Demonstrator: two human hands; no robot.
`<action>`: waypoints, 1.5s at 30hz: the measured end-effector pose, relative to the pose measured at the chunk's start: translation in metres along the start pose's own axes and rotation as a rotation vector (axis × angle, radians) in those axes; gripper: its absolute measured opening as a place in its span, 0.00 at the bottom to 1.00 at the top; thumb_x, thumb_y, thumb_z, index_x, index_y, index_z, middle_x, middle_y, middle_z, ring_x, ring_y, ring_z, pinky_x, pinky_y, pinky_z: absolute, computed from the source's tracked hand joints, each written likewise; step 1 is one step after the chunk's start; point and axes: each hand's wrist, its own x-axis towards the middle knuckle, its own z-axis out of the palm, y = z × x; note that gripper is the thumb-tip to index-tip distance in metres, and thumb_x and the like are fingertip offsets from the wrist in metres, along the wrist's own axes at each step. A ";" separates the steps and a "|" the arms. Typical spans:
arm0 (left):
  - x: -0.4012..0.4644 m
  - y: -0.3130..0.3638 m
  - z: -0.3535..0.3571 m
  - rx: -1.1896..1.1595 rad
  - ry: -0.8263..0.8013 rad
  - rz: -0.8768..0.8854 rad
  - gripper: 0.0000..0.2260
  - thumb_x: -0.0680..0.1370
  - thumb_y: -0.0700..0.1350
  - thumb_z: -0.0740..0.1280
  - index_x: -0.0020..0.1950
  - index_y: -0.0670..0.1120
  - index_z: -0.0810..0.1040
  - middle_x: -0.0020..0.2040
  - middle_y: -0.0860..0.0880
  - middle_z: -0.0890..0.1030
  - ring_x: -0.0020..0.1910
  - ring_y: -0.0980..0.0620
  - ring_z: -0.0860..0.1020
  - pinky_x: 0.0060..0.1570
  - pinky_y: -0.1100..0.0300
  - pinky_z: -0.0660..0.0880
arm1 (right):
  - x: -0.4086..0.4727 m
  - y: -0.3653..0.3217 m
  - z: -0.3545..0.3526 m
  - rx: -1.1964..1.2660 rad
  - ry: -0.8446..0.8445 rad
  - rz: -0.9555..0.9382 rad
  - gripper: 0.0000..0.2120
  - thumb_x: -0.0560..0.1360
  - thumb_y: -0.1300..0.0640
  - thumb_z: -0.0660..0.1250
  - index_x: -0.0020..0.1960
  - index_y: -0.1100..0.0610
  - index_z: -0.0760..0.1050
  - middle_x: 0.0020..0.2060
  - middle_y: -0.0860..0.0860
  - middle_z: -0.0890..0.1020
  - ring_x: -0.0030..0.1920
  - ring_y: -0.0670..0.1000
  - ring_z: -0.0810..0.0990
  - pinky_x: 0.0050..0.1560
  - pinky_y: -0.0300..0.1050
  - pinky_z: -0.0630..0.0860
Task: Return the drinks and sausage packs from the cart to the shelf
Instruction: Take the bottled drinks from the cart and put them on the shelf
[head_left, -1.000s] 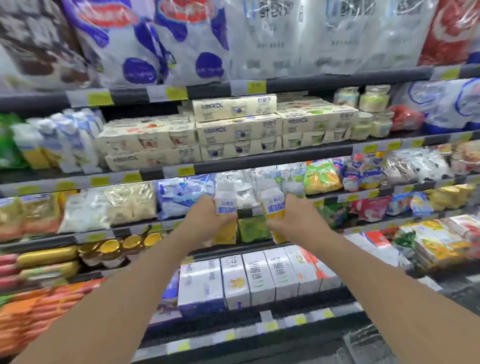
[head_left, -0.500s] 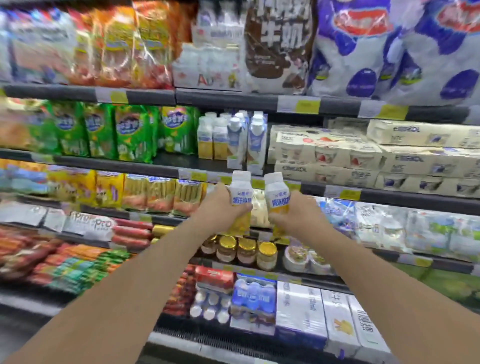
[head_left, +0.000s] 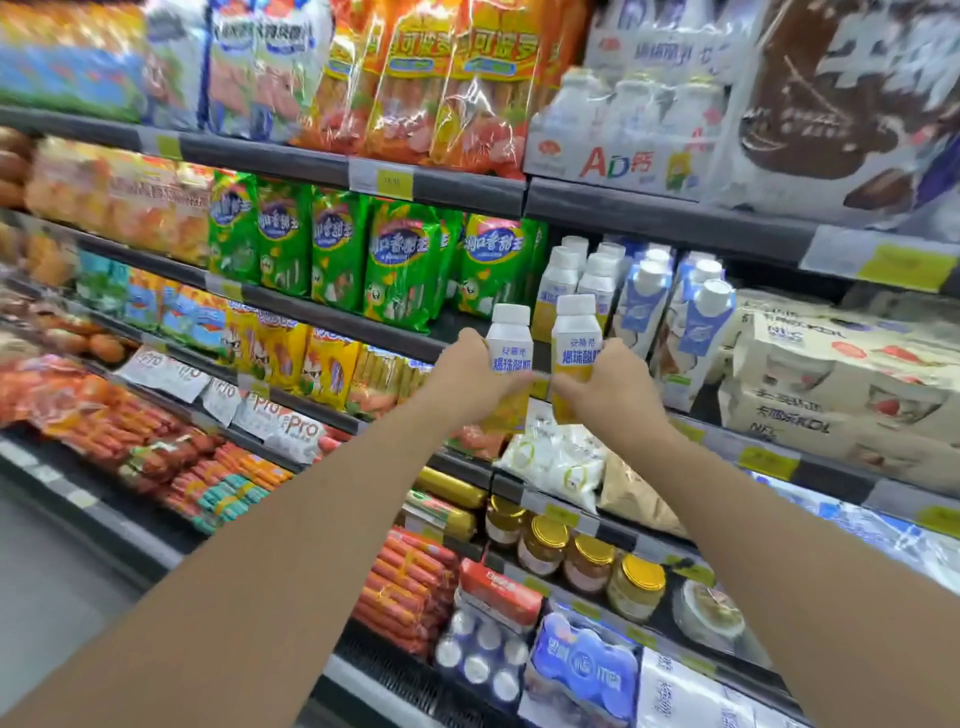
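Observation:
My left hand (head_left: 467, 376) grips a white-and-yellow drink bottle (head_left: 510, 348) with a white cap. A second, matching bottle (head_left: 574, 343) is held upright in my right hand (head_left: 610, 387). Both bottles are side by side, just in front of a shelf edge (head_left: 363, 332). Directly behind them on that shelf stand several bottles of the same kind (head_left: 576, 275), next to blue-and-white cartons (head_left: 701, 322). Green sausage packs (head_left: 395, 260) fill the shelf to the left. The cart is out of view.
Orange sausage packs (head_left: 441, 83) hang on the top shelf. Cream yogurt boxes (head_left: 841, 384) sit at right. Lower shelves hold yellow-lidded jars (head_left: 587, 561), red sausage bundles (head_left: 405, 592) and a blue bottle multipack (head_left: 582, 665). Grey floor (head_left: 47, 582) lies at lower left.
The view has swung left along the shelves and closer. Both hands carried their bottles up and forward, now level with the shelf of matching bottles.

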 end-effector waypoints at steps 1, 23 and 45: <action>0.008 0.000 -0.002 0.017 0.006 0.001 0.24 0.74 0.53 0.74 0.59 0.41 0.69 0.53 0.46 0.80 0.48 0.49 0.79 0.41 0.56 0.76 | 0.008 -0.002 0.002 -0.006 0.011 -0.008 0.20 0.74 0.47 0.71 0.56 0.60 0.69 0.45 0.55 0.79 0.44 0.57 0.81 0.41 0.50 0.78; 0.153 0.004 0.019 -0.007 -0.110 0.187 0.25 0.69 0.48 0.79 0.58 0.45 0.70 0.53 0.48 0.80 0.50 0.48 0.79 0.50 0.52 0.77 | 0.079 -0.017 0.052 -0.022 0.246 0.219 0.21 0.75 0.56 0.70 0.61 0.63 0.65 0.50 0.57 0.79 0.47 0.57 0.80 0.44 0.53 0.80; 0.151 -0.001 0.019 0.045 -0.155 0.288 0.28 0.69 0.48 0.79 0.62 0.44 0.70 0.54 0.47 0.81 0.51 0.48 0.79 0.48 0.54 0.76 | 0.077 -0.022 0.042 -0.352 0.250 0.341 0.26 0.76 0.41 0.68 0.59 0.63 0.68 0.53 0.59 0.80 0.52 0.61 0.82 0.39 0.48 0.74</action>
